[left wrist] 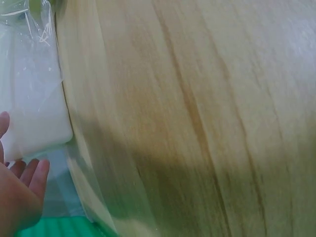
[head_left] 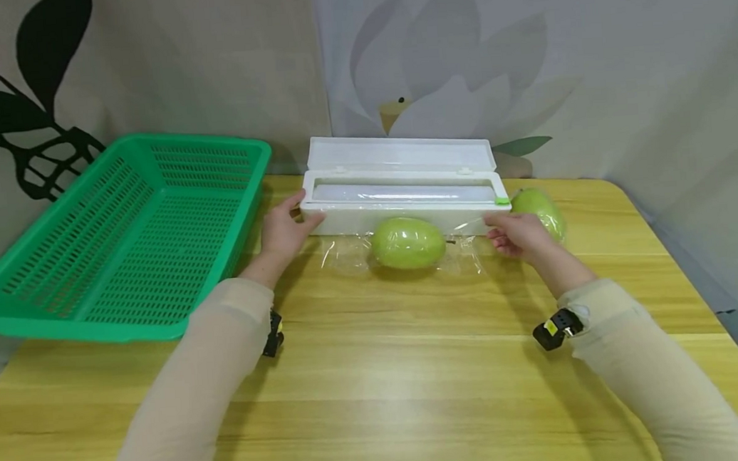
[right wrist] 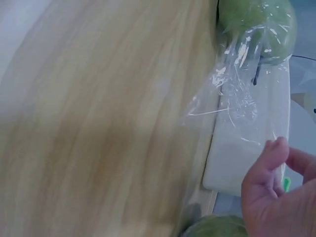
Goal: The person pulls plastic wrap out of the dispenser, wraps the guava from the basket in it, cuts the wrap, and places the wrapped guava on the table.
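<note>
In the head view, a white cling film dispenser [head_left: 406, 213] stands with its lid up and a film roll inside. My left hand [head_left: 284, 229] grips its left end, thumb at the front and fingers round the corner. At the other end, my right hand [head_left: 515, 233] pinches the edge of the clear cling film [head_left: 472, 228] between thumb and forefinger, the other fingers curled. A green pear [head_left: 408, 243] lies on its side against the dispenser's front, covered in film that spreads loosely past both its ends. Its dark stem points right.
A second film-covered green pear [head_left: 538, 211] sits beyond the right hand, by the dispenser's end. To the left stands a large green plastic basket [head_left: 218, 284] with slotted walls. The wooden table [head_left: 381, 401] backs onto a printed cloth [head_left: 235, 68].
</note>
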Tool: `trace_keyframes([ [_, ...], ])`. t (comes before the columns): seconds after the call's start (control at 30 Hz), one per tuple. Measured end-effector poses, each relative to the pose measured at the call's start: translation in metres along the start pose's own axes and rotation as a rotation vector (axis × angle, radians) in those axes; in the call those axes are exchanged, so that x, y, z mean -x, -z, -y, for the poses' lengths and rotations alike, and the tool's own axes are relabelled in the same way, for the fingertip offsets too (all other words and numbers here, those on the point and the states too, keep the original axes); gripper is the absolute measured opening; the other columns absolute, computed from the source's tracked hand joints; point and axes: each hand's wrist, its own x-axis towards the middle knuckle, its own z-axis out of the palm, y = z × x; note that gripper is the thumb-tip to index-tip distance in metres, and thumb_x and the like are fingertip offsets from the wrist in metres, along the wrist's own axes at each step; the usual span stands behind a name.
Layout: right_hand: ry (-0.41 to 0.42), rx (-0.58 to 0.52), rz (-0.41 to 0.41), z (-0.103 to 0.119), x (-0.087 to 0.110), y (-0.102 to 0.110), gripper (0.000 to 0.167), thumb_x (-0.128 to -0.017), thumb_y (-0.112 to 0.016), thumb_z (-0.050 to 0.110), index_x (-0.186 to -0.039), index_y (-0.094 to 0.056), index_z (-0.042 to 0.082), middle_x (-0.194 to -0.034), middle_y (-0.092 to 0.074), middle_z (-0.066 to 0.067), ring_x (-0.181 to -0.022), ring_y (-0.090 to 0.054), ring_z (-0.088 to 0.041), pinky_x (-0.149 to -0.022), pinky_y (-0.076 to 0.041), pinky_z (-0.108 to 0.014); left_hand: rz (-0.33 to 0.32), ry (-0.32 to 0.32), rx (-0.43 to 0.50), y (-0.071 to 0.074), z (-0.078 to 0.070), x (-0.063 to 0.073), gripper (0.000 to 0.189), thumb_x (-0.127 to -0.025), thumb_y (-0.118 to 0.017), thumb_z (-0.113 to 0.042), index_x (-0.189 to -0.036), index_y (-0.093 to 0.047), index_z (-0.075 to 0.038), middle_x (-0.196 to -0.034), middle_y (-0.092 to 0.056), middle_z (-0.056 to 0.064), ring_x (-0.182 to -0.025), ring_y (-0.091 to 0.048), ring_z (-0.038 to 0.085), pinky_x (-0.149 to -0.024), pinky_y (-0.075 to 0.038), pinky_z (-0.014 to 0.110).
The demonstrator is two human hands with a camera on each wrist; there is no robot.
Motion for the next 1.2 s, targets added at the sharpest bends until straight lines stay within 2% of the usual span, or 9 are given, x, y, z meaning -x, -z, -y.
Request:
trace_keyframes([
  [0.1,0.03,0.018,-0.032,0.001,0.002,-0.001,0.024,-0.096,-0.051,0.025,-0.106,-0.05,0.004,-0.059,-0.057,0.014,-0.051,-0.051,0.003,-0.05,-0.045,-0.012,-0.017,-0.012,-0.032,-0.001,-0.001,0.001,0.066,-0.086,-0.067,-0.028,-0.142,-0.038,-0.007,-0.143,-0.043,0.016,-0.13,-0.044,0.031,-0.104,-0.042,0.038],
  [0.2,0.058,0.033,-0.054,0.002,0.003,-0.001,0.02,-0.094,-0.053,0.022,-0.103,-0.051,0.003,-0.06,-0.056,0.014,-0.053,-0.051,0.002,-0.052,-0.046,-0.012,-0.081,-0.065,-0.057,-0.002,-0.001,0.002,0.063,-0.084,-0.07,-0.026,-0.138,-0.045,-0.007,-0.141,-0.043,0.016,-0.131,-0.04,0.033,-0.108,-0.036,0.041],
  [0.3,0.104,0.016,-0.077,0.002,0.005,-0.001,0.008,-0.092,-0.055,0.016,-0.093,-0.054,0.007,-0.061,-0.055,0.012,-0.053,-0.051,0.001,-0.054,-0.047,-0.012,-0.142,-0.131,-0.044,-0.004,-0.003,0.004,0.048,-0.081,-0.072,-0.02,-0.125,-0.057,-0.007,-0.126,-0.048,0.016,-0.12,-0.043,0.032,-0.103,-0.038,0.041],
  [0.37,0.141,-0.02,-0.088,0.002,0.004,-0.001,0.006,-0.091,-0.057,0.011,-0.085,-0.054,0.011,-0.062,-0.056,0.012,-0.052,-0.051,0.001,-0.053,-0.048,-0.012,-0.142,-0.17,-0.017,-0.005,-0.005,0.006,0.035,-0.081,-0.071,-0.014,-0.114,-0.063,-0.004,-0.114,-0.051,0.017,-0.108,-0.047,0.031,-0.095,-0.042,0.04],
  [0.5,0.187,-0.122,-0.05,0.002,0.004,-0.003,0.005,-0.091,-0.054,0.003,-0.089,-0.052,0.007,-0.064,-0.06,0.011,-0.051,-0.052,-0.001,-0.051,-0.048,-0.013,-0.048,-0.188,0.029,-0.006,-0.009,0.007,0.022,-0.084,-0.065,-0.006,-0.106,-0.065,0.0,-0.104,-0.059,0.017,-0.097,-0.053,0.029,-0.086,-0.045,0.036],
  [0.7,0.181,-0.2,0.046,0.004,0.004,-0.006,0.013,-0.093,-0.048,0.005,-0.104,-0.046,0.0,-0.065,-0.058,0.006,-0.055,-0.055,-0.003,-0.055,-0.052,-0.015,0.061,-0.17,0.09,-0.007,-0.011,0.006,0.028,-0.087,-0.06,-0.003,-0.114,-0.061,-0.001,-0.106,-0.067,0.019,-0.103,-0.059,0.029,-0.091,-0.044,0.037],
  [0.8,0.191,-0.123,0.054,0.004,0.004,-0.008,0.015,-0.093,-0.052,0.012,-0.104,-0.049,0.002,-0.068,-0.056,0.007,-0.056,-0.054,-0.002,-0.057,-0.052,-0.015,0.126,-0.154,0.125,-0.007,-0.012,0.006,0.032,-0.088,-0.058,0.0,-0.12,-0.058,-0.002,-0.108,-0.067,0.019,-0.106,-0.06,0.028,-0.093,-0.044,0.035],
  [0.97,0.251,0.081,0.02,0.002,0.004,-0.011,0.028,-0.091,-0.058,0.015,-0.112,-0.053,-0.003,-0.074,-0.057,0.011,-0.061,-0.055,-0.001,-0.062,-0.053,-0.016,0.31,-0.144,0.192,-0.004,-0.015,0.005,0.046,-0.088,-0.053,0.004,-0.133,-0.046,0.0,-0.119,-0.062,0.022,-0.114,-0.058,0.031,-0.098,-0.046,0.037],
  [1.2,0.316,0.165,0.001,0.001,0.005,-0.011,0.018,-0.09,-0.058,0.01,-0.101,-0.053,-0.004,-0.076,-0.059,0.01,-0.063,-0.059,-0.001,-0.062,-0.054,-0.018,0.505,-0.107,0.28,0.001,-0.02,0.006,0.052,-0.091,-0.054,-0.005,-0.14,-0.038,-0.003,-0.133,-0.052,0.022,-0.125,-0.048,0.033,-0.11,-0.034,0.042],
])
